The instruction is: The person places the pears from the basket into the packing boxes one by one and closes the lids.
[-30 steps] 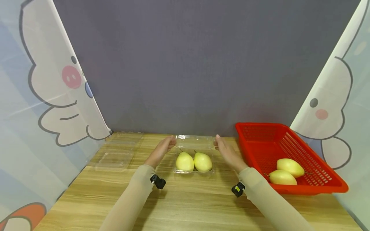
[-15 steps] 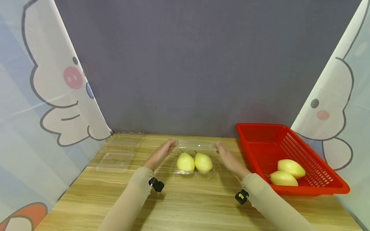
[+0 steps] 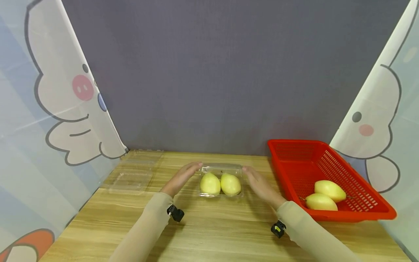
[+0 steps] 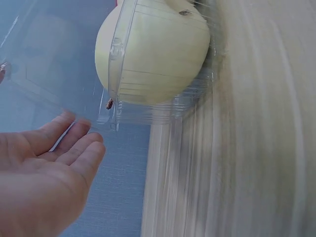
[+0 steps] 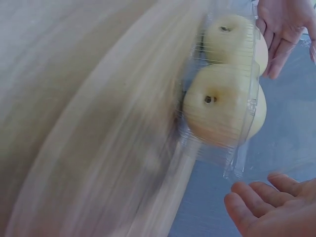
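A clear plastic clamshell box [image 3: 220,194] stands mid-table with two yellow pears, the left pear [image 3: 210,184] and the right pear [image 3: 230,184], side by side in its base. Its hinged lid [image 3: 220,168] slants up at the back, partly over the pears. At the lid's left edge is my left hand [image 3: 184,176], its fingers extended and fingertips right at the plastic. My right hand [image 3: 262,185] mirrors it at the right edge, fingers outstretched. Both wrist views show the palms facing the lid, with the pears [image 5: 217,106] behind the ribbed base wall.
A red plastic basket [image 3: 281,174] holding two more pears [image 3: 328,190] stands at the right. Another clear clamshell box [image 3: 131,181] lies opened out at the back left. A grey panel [image 3: 209,80] rises behind the wooden table [image 3: 209,233].
The lid has swung forward and down from nearly upright, now leaning over the pears' tops. Both hands have come down and slightly toward me with it. The pears and basket stay put.
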`<act>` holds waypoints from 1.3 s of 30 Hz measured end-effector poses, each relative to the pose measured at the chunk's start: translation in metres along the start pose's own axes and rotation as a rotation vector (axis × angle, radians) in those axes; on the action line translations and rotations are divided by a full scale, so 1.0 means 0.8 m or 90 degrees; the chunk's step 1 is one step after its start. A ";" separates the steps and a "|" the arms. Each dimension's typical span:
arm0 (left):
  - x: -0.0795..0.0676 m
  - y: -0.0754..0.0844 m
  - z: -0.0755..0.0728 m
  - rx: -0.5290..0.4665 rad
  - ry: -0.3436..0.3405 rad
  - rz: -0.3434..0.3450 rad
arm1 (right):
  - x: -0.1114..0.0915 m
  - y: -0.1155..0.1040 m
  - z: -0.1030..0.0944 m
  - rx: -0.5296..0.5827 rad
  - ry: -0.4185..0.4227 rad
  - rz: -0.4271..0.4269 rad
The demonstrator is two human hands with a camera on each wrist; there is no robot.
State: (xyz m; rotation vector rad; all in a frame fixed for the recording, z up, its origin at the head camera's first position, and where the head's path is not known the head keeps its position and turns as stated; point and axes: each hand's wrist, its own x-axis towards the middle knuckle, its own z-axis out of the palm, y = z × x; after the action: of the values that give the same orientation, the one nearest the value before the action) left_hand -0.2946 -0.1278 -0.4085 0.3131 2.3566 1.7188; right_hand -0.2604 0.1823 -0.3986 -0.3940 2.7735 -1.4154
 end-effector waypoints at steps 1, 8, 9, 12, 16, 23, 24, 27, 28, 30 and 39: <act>0.000 -0.001 0.000 0.002 0.000 0.004 | -0.001 0.001 0.001 0.002 0.000 -0.002; 0.000 -0.005 0.002 0.009 -0.026 0.036 | -0.009 0.008 0.009 -0.002 -0.012 0.000; -0.001 -0.005 0.002 0.007 -0.030 0.037 | -0.011 0.009 0.010 -0.003 -0.013 0.001; -0.002 -0.007 0.002 0.005 -0.040 0.043 | -0.015 0.012 0.013 -0.008 -0.015 0.001; -0.001 -0.010 0.003 0.007 -0.047 0.045 | -0.018 0.014 0.016 -0.016 -0.011 -0.012; -0.003 -0.011 0.005 0.023 -0.054 0.037 | -0.022 0.018 0.017 -0.006 -0.016 -0.027; -0.003 -0.011 0.005 0.024 -0.056 0.039 | -0.022 0.018 0.017 -0.005 -0.017 -0.029; -0.005 -0.012 0.004 0.029 -0.062 0.050 | -0.022 0.019 0.018 -0.003 -0.021 -0.026; -0.006 -0.012 0.004 0.028 -0.065 0.053 | -0.022 0.019 0.018 -0.003 -0.023 -0.025; -0.007 -0.013 0.004 0.028 -0.069 0.057 | -0.023 0.020 0.019 -0.006 -0.027 -0.022; -0.008 -0.014 0.004 0.043 -0.087 0.064 | -0.026 0.023 0.020 -0.022 -0.032 -0.016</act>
State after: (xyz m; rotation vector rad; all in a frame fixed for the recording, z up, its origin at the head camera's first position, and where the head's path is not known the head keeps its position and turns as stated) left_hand -0.2882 -0.1298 -0.4198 0.5509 2.3384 1.6065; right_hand -0.2421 0.1846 -0.4250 -0.4600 2.7661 -1.3443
